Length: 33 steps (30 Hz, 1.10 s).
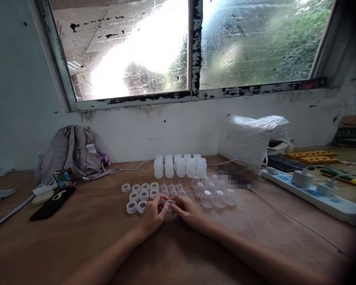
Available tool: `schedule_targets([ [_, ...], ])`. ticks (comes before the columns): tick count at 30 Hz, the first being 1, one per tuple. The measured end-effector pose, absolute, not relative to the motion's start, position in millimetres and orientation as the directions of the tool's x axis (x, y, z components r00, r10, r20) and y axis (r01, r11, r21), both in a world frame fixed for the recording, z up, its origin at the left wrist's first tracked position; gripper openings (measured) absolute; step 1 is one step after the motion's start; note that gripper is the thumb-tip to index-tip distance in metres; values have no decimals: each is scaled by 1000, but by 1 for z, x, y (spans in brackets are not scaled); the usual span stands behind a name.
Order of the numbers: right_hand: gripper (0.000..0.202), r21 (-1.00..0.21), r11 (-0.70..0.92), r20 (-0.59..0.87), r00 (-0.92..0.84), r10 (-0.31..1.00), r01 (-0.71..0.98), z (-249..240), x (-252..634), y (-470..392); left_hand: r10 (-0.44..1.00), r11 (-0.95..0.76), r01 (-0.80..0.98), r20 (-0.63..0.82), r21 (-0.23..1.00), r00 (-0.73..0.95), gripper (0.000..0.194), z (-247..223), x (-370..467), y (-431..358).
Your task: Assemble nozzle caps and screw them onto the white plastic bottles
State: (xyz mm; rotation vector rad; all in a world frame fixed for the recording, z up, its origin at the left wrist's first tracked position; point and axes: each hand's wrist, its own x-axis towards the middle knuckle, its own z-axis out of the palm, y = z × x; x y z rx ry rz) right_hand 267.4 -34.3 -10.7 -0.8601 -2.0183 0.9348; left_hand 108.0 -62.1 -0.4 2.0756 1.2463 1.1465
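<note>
My left hand [156, 209] and my right hand [185, 209] meet at the middle of the brown table [130, 253]. Between their fingertips they both grip a small clear ring-like part [170, 201], mostly covered by the fingers. Just beyond the hands stand several small clear pointed pieces [171, 186]. Several translucent rings [132, 206] lie in rows to the left of my left hand. To the right are several clear domed cups [207, 200]. Several frosted white bottles [180, 168] stand in rows at the back.
A grey backpack [72, 152] and a black phone [52, 205] are on the left. On the right lie a white power strip [317, 194], a cable [287, 215] and a silvery bag [246, 138]. The window wall bounds the table's back.
</note>
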Motion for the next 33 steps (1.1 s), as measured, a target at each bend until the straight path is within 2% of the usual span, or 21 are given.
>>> schedule_targets([
  [6, 30, -830, 491, 343, -455, 822, 262, -12, 268, -30, 918, -397, 442, 348, 804, 192, 25, 0, 109, -60],
  [13, 28, -877, 439, 310, -467, 828, 195, -15, 266, -31, 924, -381, 461, 333, 801, 186, 22, -3, 109, -56],
  [22, 20, -811, 491, 322, -459, 828, 318, -10, 264, -34, 935, -355, 480, 317, 802, 161, 18, -8, 112, -54],
  [33, 9, -781, 515, 338, -454, 825, 354, -17, 263, -31, 930, -366, 496, 332, 788, 159, 13, -11, 111, -52],
])
